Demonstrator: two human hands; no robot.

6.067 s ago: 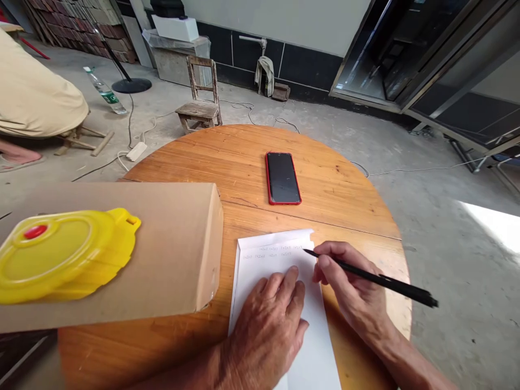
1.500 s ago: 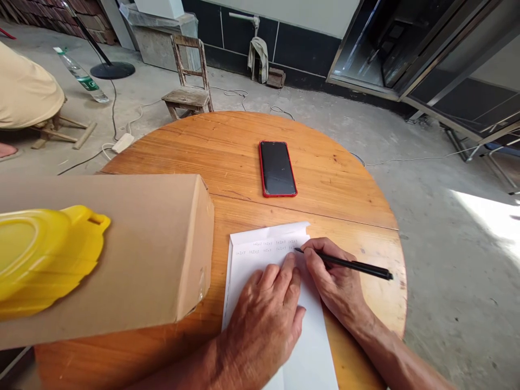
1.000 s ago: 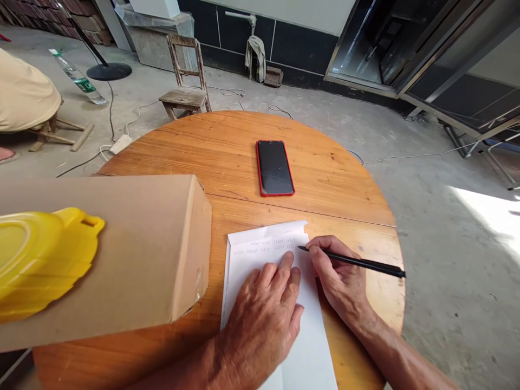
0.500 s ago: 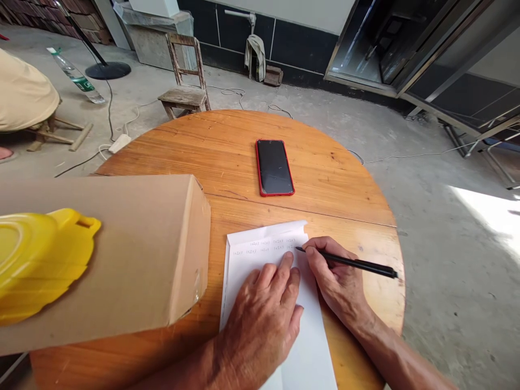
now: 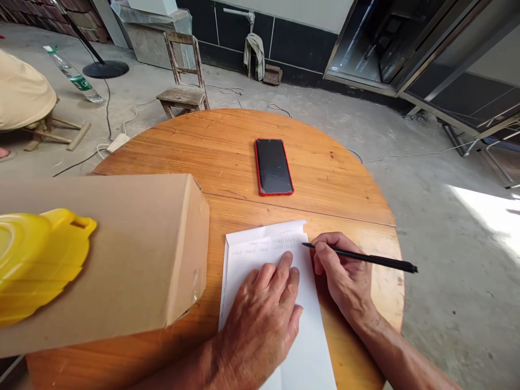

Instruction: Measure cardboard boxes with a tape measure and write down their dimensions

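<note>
Spreading beneath everything, the round wooden table [image 5: 333, 187] bears a cardboard box [image 5: 130, 249] at left and, beside it, a sheet of white paper [image 5: 312, 341]. Flat on that sheet lies the left hand [image 5: 262, 319], fingers slightly apart, tips just below the handwritten rows [image 5: 264, 246]. Pinched between thumb and fingers of the right hand [image 5: 347, 268] is a black pen [image 5: 377, 260], its point over the sheet near the right edge, farther right than half a second ago; the lower row has gained a fifth group since the earliest frame

Daylight — apparently from the right — burns out a floor patch [image 5: 485, 214] and glosses the table [image 5: 385, 265]; the handwriting [image 5: 278, 241] looks faint, slightly soft.
</note>
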